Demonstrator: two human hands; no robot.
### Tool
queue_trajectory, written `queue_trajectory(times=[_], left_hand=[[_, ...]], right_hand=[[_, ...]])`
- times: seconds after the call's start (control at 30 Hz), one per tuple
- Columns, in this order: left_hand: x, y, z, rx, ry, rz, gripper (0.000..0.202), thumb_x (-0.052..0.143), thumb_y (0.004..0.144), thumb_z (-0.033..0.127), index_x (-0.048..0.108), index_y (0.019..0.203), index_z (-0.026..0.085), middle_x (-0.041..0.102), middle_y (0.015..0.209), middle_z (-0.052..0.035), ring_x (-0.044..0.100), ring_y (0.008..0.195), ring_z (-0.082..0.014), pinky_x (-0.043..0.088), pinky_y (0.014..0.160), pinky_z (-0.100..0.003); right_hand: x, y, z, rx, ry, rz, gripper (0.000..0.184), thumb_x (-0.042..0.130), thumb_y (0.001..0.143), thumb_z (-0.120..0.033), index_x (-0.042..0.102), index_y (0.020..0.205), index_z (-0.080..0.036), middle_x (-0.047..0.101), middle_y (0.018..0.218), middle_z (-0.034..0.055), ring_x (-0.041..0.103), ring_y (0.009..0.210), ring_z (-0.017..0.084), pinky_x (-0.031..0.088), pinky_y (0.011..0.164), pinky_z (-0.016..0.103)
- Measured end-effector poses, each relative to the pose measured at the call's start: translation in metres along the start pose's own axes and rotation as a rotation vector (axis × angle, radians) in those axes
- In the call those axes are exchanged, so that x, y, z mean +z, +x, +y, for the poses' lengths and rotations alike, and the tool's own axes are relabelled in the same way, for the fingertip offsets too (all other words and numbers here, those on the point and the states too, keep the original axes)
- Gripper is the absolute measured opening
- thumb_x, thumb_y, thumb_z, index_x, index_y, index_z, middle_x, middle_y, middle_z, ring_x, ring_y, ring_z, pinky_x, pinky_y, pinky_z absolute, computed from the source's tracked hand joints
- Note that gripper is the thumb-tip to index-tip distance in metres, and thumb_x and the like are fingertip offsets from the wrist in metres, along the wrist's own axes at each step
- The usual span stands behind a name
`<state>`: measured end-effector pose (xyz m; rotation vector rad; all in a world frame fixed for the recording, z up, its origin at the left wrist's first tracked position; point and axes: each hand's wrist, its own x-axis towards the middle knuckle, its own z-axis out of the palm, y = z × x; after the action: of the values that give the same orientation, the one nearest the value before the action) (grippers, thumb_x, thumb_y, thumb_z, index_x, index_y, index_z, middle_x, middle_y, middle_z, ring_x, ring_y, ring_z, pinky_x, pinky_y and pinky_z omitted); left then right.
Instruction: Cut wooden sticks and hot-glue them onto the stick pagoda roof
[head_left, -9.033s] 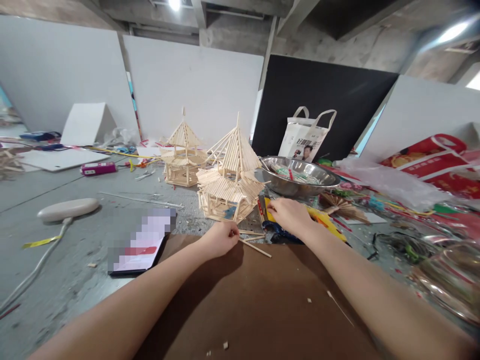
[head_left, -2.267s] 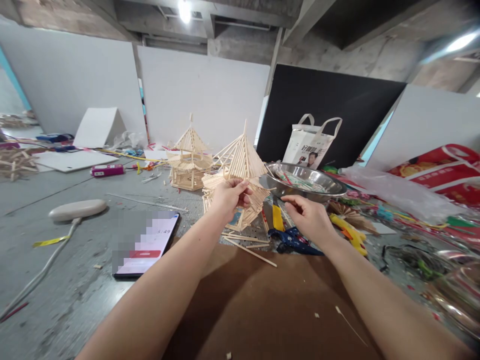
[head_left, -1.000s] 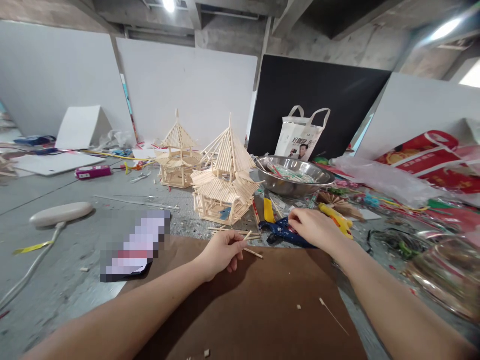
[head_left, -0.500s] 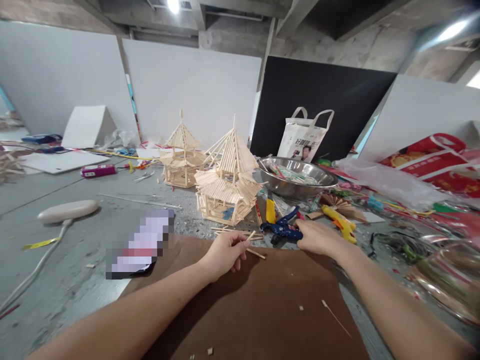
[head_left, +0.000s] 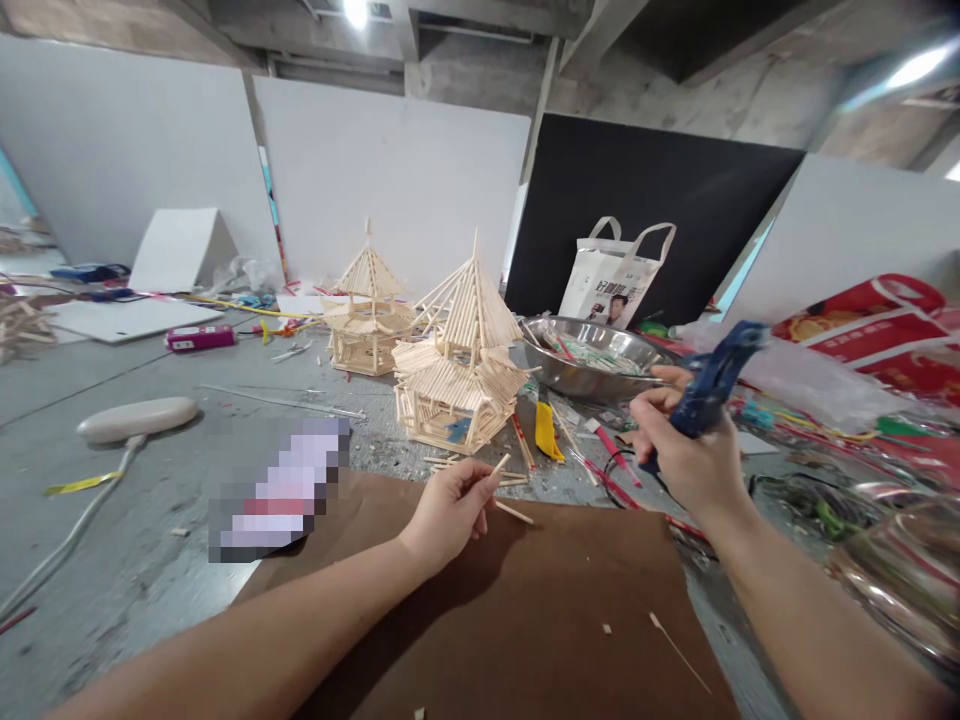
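Note:
My left hand pinches a short wooden stick between thumb and fingers, just above the brown cardboard sheet. My right hand is raised to the right and closed round a dark blue glue gun, held tilted upward. In front of both hands stands a pagoda model of wooden sticks. A second, smaller stick pagoda stands behind it to the left. Loose sticks lie at the near pagoda's base.
A steel bowl with coloured sticks sits right of the pagodas, a yellow utility knife before it. A phone lies left of the cardboard, a grey oval lamp base further left. Bags, wires and packaging crowd the right side.
My right hand has picked the blue glue gun up off the table and lifted it to the right. My left hand keeps the stick and has risen slightly.

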<state>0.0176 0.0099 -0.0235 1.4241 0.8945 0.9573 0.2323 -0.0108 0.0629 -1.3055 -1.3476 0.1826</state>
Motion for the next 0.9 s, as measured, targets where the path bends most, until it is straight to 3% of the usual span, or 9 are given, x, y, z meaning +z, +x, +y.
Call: queue_trajectory(times=[0.07, 0.17, 0.33, 0.4, 0.5, 0.63, 0.7, 0.8, 0.9], left_hand=[[-0.001, -0.003, 0.002, 0.134, 0.04, 0.059, 0.026, 0.045, 0.077, 0.04, 0.051, 0.075, 0.015, 0.048, 0.054, 0.0029, 0.047, 0.045, -0.0065, 0.04, 0.044, -0.019], [-0.003, -0.009, 0.01, 0.417, 0.148, 0.136, 0.018, 0.046, 0.079, 0.031, 0.055, 0.076, 0.016, 0.055, 0.086, -0.0067, 0.054, 0.083, -0.0131, 0.044, 0.075, -0.028], [-0.005, -0.014, 0.025, 0.593, 0.242, 0.099, 0.011, 0.046, 0.079, 0.023, 0.056, 0.077, 0.018, 0.039, 0.124, -0.0085, 0.033, 0.118, -0.0187, 0.027, 0.097, -0.038], [-0.006, -0.013, 0.028, 0.607, 0.254, 0.079, 0.01, 0.047, 0.079, 0.022, 0.056, 0.076, 0.017, 0.034, 0.13, -0.0078, 0.029, 0.122, -0.0194, 0.024, 0.099, -0.038], [-0.008, -0.012, 0.028, 0.544, 0.21, -0.02, 0.011, 0.047, 0.079, 0.023, 0.056, 0.077, 0.017, 0.044, 0.122, -0.009, 0.039, 0.115, -0.0179, 0.029, 0.096, -0.036], [-0.007, -0.011, 0.024, 0.398, 0.1, -0.066, 0.014, 0.047, 0.079, 0.025, 0.055, 0.075, 0.015, 0.055, 0.109, -0.0093, 0.048, 0.105, -0.0168, 0.036, 0.089, -0.033], [-0.004, -0.012, 0.023, 0.347, 0.064, -0.079, 0.014, 0.048, 0.079, 0.024, 0.055, 0.072, 0.014, 0.057, 0.106, -0.0089, 0.05, 0.101, -0.0167, 0.037, 0.087, -0.032], [0.002, -0.014, 0.023, 0.334, 0.018, -0.147, 0.014, 0.048, 0.078, 0.024, 0.056, 0.072, 0.014, 0.059, 0.101, -0.008, 0.054, 0.093, -0.0158, 0.04, 0.083, -0.032], [0.004, -0.015, 0.023, 0.365, 0.008, -0.188, 0.014, 0.049, 0.078, 0.024, 0.057, 0.071, 0.016, 0.057, 0.106, -0.0075, 0.049, 0.103, -0.0167, 0.037, 0.088, -0.032]], right_hand=[[0.004, -0.007, -0.017, 0.135, 0.272, -0.176, 0.038, 0.052, 0.07, -0.028, 0.042, 0.106, -0.023, 0.044, 0.066, -0.0051, 0.038, 0.034, 0.005, 0.032, 0.034, 0.023], [0.006, -0.019, -0.028, 0.251, 0.502, -0.432, 0.036, 0.049, 0.072, -0.026, 0.047, 0.107, -0.022, 0.049, 0.069, -0.0031, 0.039, 0.033, 0.005, 0.032, 0.036, 0.023], [0.005, -0.031, -0.025, 0.263, 0.567, -0.688, 0.035, 0.046, 0.07, -0.027, 0.056, 0.101, -0.017, 0.056, 0.072, 0.002, 0.042, 0.037, 0.006, 0.038, 0.044, 0.026], [0.006, -0.032, -0.026, 0.267, 0.532, -0.719, 0.033, 0.047, 0.067, -0.027, 0.059, 0.096, -0.015, 0.058, 0.069, 0.0024, 0.043, 0.039, 0.008, 0.04, 0.048, 0.028], [0.011, -0.035, -0.026, 0.295, 0.431, -0.654, 0.029, 0.051, 0.063, -0.026, 0.061, 0.088, -0.015, 0.06, 0.068, 0.0032, 0.053, 0.056, 0.014, 0.044, 0.061, 0.031], [0.02, -0.047, -0.02, 0.452, 0.23, -0.472, 0.03, 0.056, 0.061, -0.032, 0.06, 0.086, -0.016, 0.062, 0.082, 0.0054, 0.056, 0.083, 0.024, 0.042, 0.077, 0.039], [0.025, -0.055, -0.017, 0.476, 0.218, -0.481, 0.035, 0.056, 0.06, -0.033, 0.058, 0.092, -0.018, 0.062, 0.091, 0.0061, 0.054, 0.09, 0.026, 0.041, 0.081, 0.041], [0.032, -0.063, -0.018, 0.365, 0.38, -0.615, 0.039, 0.056, 0.06, -0.028, 0.056, 0.099, -0.021, 0.058, 0.104, 0.005, 0.049, 0.103, 0.025, 0.037, 0.088, 0.04], [0.034, -0.061, -0.02, 0.244, 0.439, -0.614, 0.034, 0.051, 0.063, -0.023, 0.055, 0.097, -0.022, 0.059, 0.102, 0.0034, 0.05, 0.102, 0.022, 0.037, 0.088, 0.037]])
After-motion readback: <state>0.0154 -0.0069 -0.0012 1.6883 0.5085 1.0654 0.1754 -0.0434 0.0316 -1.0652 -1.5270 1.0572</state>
